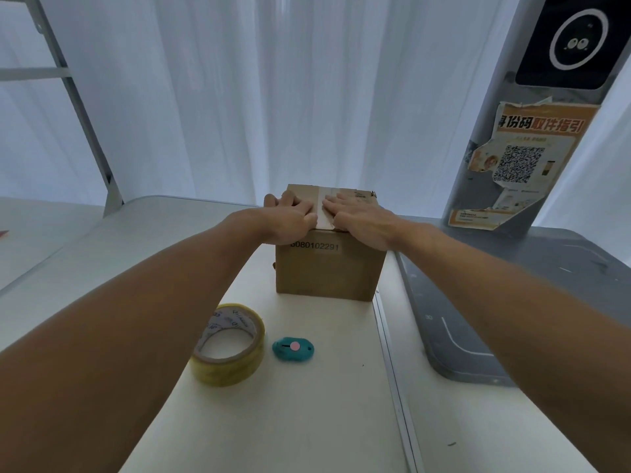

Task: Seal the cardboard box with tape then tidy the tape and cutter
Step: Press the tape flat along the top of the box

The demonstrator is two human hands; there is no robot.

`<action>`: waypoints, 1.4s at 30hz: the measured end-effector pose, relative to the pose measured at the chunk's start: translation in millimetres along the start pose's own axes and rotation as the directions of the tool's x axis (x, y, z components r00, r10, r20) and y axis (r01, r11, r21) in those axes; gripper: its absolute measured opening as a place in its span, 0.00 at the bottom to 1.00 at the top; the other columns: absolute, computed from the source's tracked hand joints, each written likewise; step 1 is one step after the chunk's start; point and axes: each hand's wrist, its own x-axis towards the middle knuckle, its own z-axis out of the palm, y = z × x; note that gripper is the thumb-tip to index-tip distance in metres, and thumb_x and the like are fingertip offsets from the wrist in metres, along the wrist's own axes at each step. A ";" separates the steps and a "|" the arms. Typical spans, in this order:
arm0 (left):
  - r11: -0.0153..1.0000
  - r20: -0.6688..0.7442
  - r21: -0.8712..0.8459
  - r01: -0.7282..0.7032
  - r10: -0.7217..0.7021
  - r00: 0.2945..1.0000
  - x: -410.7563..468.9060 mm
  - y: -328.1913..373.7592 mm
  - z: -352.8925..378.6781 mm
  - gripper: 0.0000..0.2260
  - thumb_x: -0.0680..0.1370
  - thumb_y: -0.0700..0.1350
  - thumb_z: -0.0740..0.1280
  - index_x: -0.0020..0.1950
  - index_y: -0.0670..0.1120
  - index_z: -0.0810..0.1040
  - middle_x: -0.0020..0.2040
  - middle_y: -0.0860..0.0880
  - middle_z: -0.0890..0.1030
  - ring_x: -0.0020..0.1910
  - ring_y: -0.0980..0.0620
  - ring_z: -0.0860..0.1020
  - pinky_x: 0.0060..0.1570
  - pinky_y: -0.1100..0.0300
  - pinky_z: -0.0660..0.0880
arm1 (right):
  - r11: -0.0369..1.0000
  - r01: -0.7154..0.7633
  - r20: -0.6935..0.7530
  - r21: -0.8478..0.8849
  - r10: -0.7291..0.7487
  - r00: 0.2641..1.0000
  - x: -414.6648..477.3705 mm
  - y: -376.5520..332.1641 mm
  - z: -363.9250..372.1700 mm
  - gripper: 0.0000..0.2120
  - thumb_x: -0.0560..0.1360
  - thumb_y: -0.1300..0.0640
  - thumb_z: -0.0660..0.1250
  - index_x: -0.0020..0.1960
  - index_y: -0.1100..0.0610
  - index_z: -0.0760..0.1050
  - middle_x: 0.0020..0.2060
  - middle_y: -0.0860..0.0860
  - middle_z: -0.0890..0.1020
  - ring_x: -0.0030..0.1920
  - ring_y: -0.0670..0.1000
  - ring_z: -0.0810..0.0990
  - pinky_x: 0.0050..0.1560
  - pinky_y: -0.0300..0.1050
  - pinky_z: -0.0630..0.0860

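Note:
A small brown cardboard box (327,271) stands on the white table (307,404), with a printed number on its near face. A strip of pale tape (324,208) runs along the middle of its closed top. My left hand (290,218) rests on the left half of the top, fingers curled down. My right hand (358,220) lies flat on the right half, fingers spread beside the tape. A yellowish tape roll (228,344) lies flat on the table in front of the box. Just right of the roll lies a small teal cutter (293,349) with a pink button.
A grey platform (505,302) adjoins the table on the right, with a grey post (512,131) carrying an orange poster and a dark screen. White curtains hang behind. A metal frame (85,124) stands at the back left.

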 end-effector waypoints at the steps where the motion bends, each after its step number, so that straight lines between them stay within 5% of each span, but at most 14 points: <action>1: 1.000 -0.007 0.014 -0.001 0.001 1.000 0.4 0.3 1.0 0.23 0.83 0.55 0.45 0.77 0.53 0.55 0.75 0.50 0.56 0.73 0.43 0.52 0.70 0.42 0.52 | 0.999 0.007 -0.022 -0.050 -0.008 1.000 -1.3 -1.9 3.1 0.26 0.83 0.50 0.46 0.80 0.52 0.48 0.80 0.47 0.50 0.79 0.45 0.46 0.74 0.42 0.43; 6: 1.000 -0.038 -0.004 -0.015 0.015 0.999 1.0 2.8 3.3 0.21 0.83 0.55 0.44 0.75 0.53 0.58 0.73 0.48 0.58 0.72 0.42 0.53 0.70 0.40 0.55 | 0.957 0.109 -0.211 -0.270 -0.169 0.963 -28.0 -6.2 23.2 0.31 0.81 0.37 0.45 0.80 0.47 0.47 0.80 0.46 0.54 0.79 0.48 0.53 0.74 0.49 0.56; 9: 1.000 -0.042 0.005 -0.007 0.007 0.999 -1.0 4.3 3.7 0.21 0.84 0.53 0.45 0.76 0.50 0.57 0.73 0.46 0.57 0.73 0.41 0.52 0.70 0.40 0.54 | 0.893 0.216 -0.262 -0.395 -0.336 0.905 -45.4 -10.5 34.0 0.30 0.82 0.41 0.50 0.80 0.53 0.52 0.78 0.50 0.61 0.77 0.49 0.60 0.72 0.43 0.57; 11: 1.000 -0.036 0.012 0.000 0.000 0.999 -2.8 4.9 3.8 0.21 0.84 0.52 0.46 0.76 0.48 0.57 0.74 0.46 0.56 0.73 0.41 0.52 0.70 0.41 0.53 | 0.922 0.272 -0.377 -0.277 -0.364 0.851 -49.7 -13.3 31.7 0.24 0.82 0.48 0.56 0.75 0.56 0.67 0.70 0.53 0.75 0.68 0.50 0.75 0.69 0.42 0.68; 13: 1.000 -0.025 -0.004 0.006 -0.006 1.000 -4.0 3.3 2.0 0.22 0.83 0.52 0.46 0.77 0.49 0.57 0.74 0.47 0.55 0.73 0.41 0.52 0.70 0.42 0.54 | 0.967 0.250 -0.556 -0.053 -0.236 0.797 -41.0 -13.4 24.4 0.19 0.81 0.49 0.60 0.67 0.59 0.76 0.59 0.54 0.84 0.56 0.51 0.83 0.59 0.45 0.78; 16: 1.000 -0.006 -0.017 -0.001 0.001 1.000 -6.8 0.7 -0.9 0.22 0.83 0.54 0.47 0.77 0.51 0.56 0.76 0.49 0.54 0.74 0.43 0.51 0.71 0.40 0.53 | 1.000 0.005 -0.482 0.003 -0.003 0.876 -18.7 -10.5 17.2 0.33 0.78 0.35 0.58 0.73 0.57 0.68 0.69 0.52 0.75 0.68 0.54 0.74 0.62 0.48 0.71; 19: 1.000 -0.006 -0.017 -0.011 0.010 1.000 -9.0 1.7 -0.7 0.22 0.84 0.54 0.47 0.77 0.51 0.57 0.76 0.49 0.54 0.74 0.42 0.51 0.71 0.41 0.53 | 0.988 -0.122 -0.433 -0.098 0.068 0.899 -10.4 -6.4 22.2 0.38 0.74 0.27 0.53 0.70 0.55 0.68 0.67 0.51 0.75 0.64 0.55 0.74 0.53 0.48 0.71; 25: 1.000 -0.010 0.003 -0.018 0.018 1.000 -5.9 3.1 0.8 0.23 0.84 0.54 0.47 0.78 0.50 0.56 0.76 0.48 0.54 0.74 0.42 0.51 0.71 0.42 0.53 | 0.934 -0.151 -0.536 -0.325 -0.050 0.843 -15.4 -7.0 36.9 0.38 0.73 0.28 0.54 0.71 0.53 0.68 0.69 0.50 0.75 0.67 0.54 0.73 0.57 0.54 0.74; 29: 0.999 -0.013 -0.027 -0.017 0.017 1.000 -5.7 2.0 1.7 0.23 0.83 0.55 0.47 0.78 0.51 0.56 0.76 0.49 0.55 0.74 0.44 0.51 0.71 0.43 0.53 | 0.920 -0.113 -0.400 -0.375 -0.051 0.915 -18.4 -3.9 33.7 0.48 0.65 0.27 0.67 0.75 0.53 0.62 0.72 0.51 0.70 0.70 0.55 0.69 0.62 0.58 0.71; 31: 0.999 -0.013 -0.032 -0.022 0.022 1.000 -6.7 3.0 1.6 0.23 0.83 0.55 0.47 0.78 0.50 0.56 0.76 0.49 0.54 0.74 0.44 0.51 0.71 0.43 0.53 | 0.930 -0.104 -0.386 -0.353 -0.044 0.922 -20.0 -4.3 32.7 0.50 0.62 0.26 0.68 0.75 0.53 0.61 0.72 0.50 0.69 0.71 0.55 0.68 0.63 0.58 0.71; 36: 1.000 -0.016 -0.023 -0.017 0.016 1.000 -9.2 4.6 2.2 0.22 0.84 0.54 0.47 0.77 0.49 0.56 0.75 0.47 0.55 0.74 0.42 0.51 0.71 0.43 0.53 | 0.965 -0.141 -0.523 -0.222 0.005 0.852 -19.5 -9.1 34.3 0.39 0.71 0.27 0.59 0.74 0.50 0.65 0.71 0.48 0.71 0.69 0.52 0.70 0.60 0.53 0.71; 40: 0.999 -0.027 -0.033 -0.024 0.023 0.999 -10.8 4.6 2.8 0.22 0.84 0.54 0.47 0.77 0.49 0.57 0.75 0.46 0.55 0.74 0.42 0.51 0.71 0.43 0.53 | 0.949 -0.109 -0.383 -0.295 -0.013 0.924 -20.3 -6.1 30.3 0.47 0.65 0.29 0.70 0.76 0.50 0.60 0.74 0.49 0.66 0.72 0.55 0.65 0.66 0.58 0.69; 42: 0.998 -0.050 -0.039 -0.044 0.042 0.998 -12.5 3.9 2.2 0.22 0.84 0.54 0.48 0.76 0.49 0.59 0.75 0.45 0.57 0.74 0.42 0.52 0.71 0.43 0.54 | 0.980 -0.066 -0.329 -0.189 0.001 0.944 -24.5 -1.5 25.9 0.50 0.63 0.31 0.73 0.77 0.49 0.57 0.77 0.49 0.61 0.76 0.54 0.59 0.70 0.59 0.64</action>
